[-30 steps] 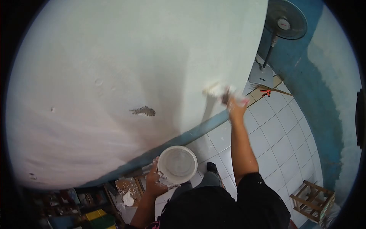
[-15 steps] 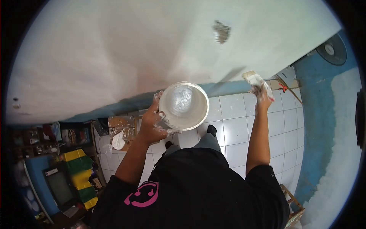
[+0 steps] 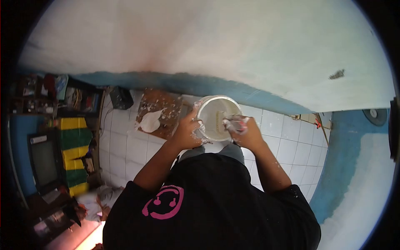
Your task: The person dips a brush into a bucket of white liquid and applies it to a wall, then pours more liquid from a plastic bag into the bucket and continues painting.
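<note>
My left hand [image 3: 191, 130], smeared with white paint, grips the side of a white plastic bucket [image 3: 204, 104] held out in front of my body. Inside, the bucket's walls have a whitish film. The paintbrush [image 3: 220, 121] dips its bristles into the bucket's mouth. My right hand [image 3: 246, 130] is closed round the brush handle at the bucket's right rim, with white paint on its fingers. Ahead stands a wall [image 3: 233, 50], mostly coated white, with a blue strip [image 3: 266, 102] along its foot.
A paint-spattered brown board [image 3: 158, 102] with a white cloth-like piece [image 3: 151, 121] lies on the white tiled floor [image 3: 271, 123]. Left are a black box [image 3: 121, 98], shelves and a television [image 3: 43, 160]. A fan [image 3: 374, 116] and a partly blue wall [image 3: 343, 166] are at right.
My right hand has brought the paintbrush from near the wall's foot into the bucket. The bucket has shifted slightly right in view, and the camera has turned left.
</note>
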The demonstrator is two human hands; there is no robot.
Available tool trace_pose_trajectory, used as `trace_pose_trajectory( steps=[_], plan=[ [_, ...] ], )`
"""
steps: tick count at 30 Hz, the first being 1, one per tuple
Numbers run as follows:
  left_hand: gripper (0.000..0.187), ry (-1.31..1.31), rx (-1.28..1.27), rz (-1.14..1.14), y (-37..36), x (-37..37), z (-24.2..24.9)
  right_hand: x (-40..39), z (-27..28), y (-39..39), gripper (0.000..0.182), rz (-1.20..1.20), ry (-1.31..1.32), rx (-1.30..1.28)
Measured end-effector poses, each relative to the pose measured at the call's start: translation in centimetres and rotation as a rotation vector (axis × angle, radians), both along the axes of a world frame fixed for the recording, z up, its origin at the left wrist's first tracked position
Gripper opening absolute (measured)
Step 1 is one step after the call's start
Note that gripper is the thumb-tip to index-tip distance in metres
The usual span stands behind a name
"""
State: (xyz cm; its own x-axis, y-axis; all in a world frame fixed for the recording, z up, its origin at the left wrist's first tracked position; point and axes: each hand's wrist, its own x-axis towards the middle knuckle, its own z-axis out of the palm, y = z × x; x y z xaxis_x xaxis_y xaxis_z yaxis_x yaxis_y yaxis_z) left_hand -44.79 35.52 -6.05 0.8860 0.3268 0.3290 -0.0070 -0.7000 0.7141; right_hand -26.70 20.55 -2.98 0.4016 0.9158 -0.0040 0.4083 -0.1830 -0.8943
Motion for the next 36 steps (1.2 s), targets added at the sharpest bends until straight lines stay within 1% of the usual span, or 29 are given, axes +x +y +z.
trace_pose_trajectory(
  steps=[2, 3, 4, 6, 9, 10, 13, 16, 17, 19, 20, 22, 23, 24, 28, 30, 31, 33, 36],
  plan=[
    [0.044, 0.053, -0.058, 0.034, 0.9, -2.5, -0.4, -3.3, -0.4, 3.2, 0.023, -0.007, -0.075, -0.169],
    [0.04, 0.083, -0.087, 0.047, 1.3, -3.7, -0.6, -4.4, -1.1, 4.5, 0.023, 0.026, -0.077, -0.172],
    [0.04, 0.109, -0.05, 0.056, 1.8, -4.3, 0.2, -5.1, -2.1, 5.8, 0.023, 0.055, -0.079, -0.172],
    [0.042, 0.129, -0.002, 0.111, 2.7, -5.3, -0.7, -5.9, -4.4, 7.9, 0.021, 0.087, -0.118, -0.134],
    [0.045, 0.177, 0.022, 0.219, 3.8, -6.2, -2.2, -6.4, -6.7, 10.1, 0.021, 0.123, -0.011, -0.1],
    [0.046, 0.207, 0.021, 0.25, 4.0, -6.8, -2.5, -6.7, -7.3, 10.9, 0.022, 0.127, 0.014, -0.146],
    [0.049, 0.191, -0.011, 0.332, 5.1, -8.1, -3.5, -7.5, -7.4, 12.7, 0.021, 0.164, 0.018, -0.077],
    [0.049, 0.116, -0.029, 0.359, 7.5, -9.1, -4.5, -8.8, -6.2, 14.8, 0.022, 0.173, -0.071, -0.116],
    [0.048, 0.116, 0.02, 0.364, 8.6, -9.5, -5.1, -9.4, -7.0, 15.7, 0.022, 0.16, -0.098, -0.111],
    [0.046, 0.133, 0.11, 0.353, 11.4, -10.4, -6.7, -10.8, -9.8, 18.1, 0.022, 0.117, -0.134, -0.115],
    [0.045, 0.084, 0.146, 0.326, 13.0, -10.8, -7.5, -11.4, -10.2, 19.4, 0.022, 0.07, -0.107, -0.062],
    [0.051, 0.216, -0.025, 0.324, 16.3, -11.8, -8.9, -13.2, -14.3, 22.3, 0.022, 0.008, -0.097, -0.119],
    [0.054, 0.277, -0.107, 0.321, 18.1, -12.0, -9.6, -13.8, -14.9, 23.8, 0.022, -0.024, -0.099, -0.146],
    [0.054, 0.203, -0.059, 0.274, 20.1, -12.5, -10.3, -14.5, -15.5, 25.2, 0.022, -0.021, -0.145, -0.284],
    [0.05, 0.14, -0.084, 0.163, 25.8, -14.0, -13.0, -17.7, -16.0, 29.4, 0.023, -0.17, -0.143, -0.267],
    [0.049, 0.116, -0.065, 0.119, 27.3, -14.1, -14.7, -18.6, -16.1, 30.5, 0.023, -0.24, -0.152, -0.281],
    [0.048, 0.096, -0.124, 0.106, 27.6, -14.0, -15.7, -18.8, -16.7, 30.7, 0.022, -0.283, -0.13, -0.301],
    [0.044, 0.05, -0.236, 0.077, 27.5, -13.6, -18.1, -19.2, -16.8, 30.1, 0.021, -0.361, -0.179, -0.349],
    [0.043, 0.308, -0.095, 0.001, 27.0, -14.1, -20.6, -19.9, -17.5, 28.4, 0.02, -0.435, -0.21, -0.454]
  ],
)
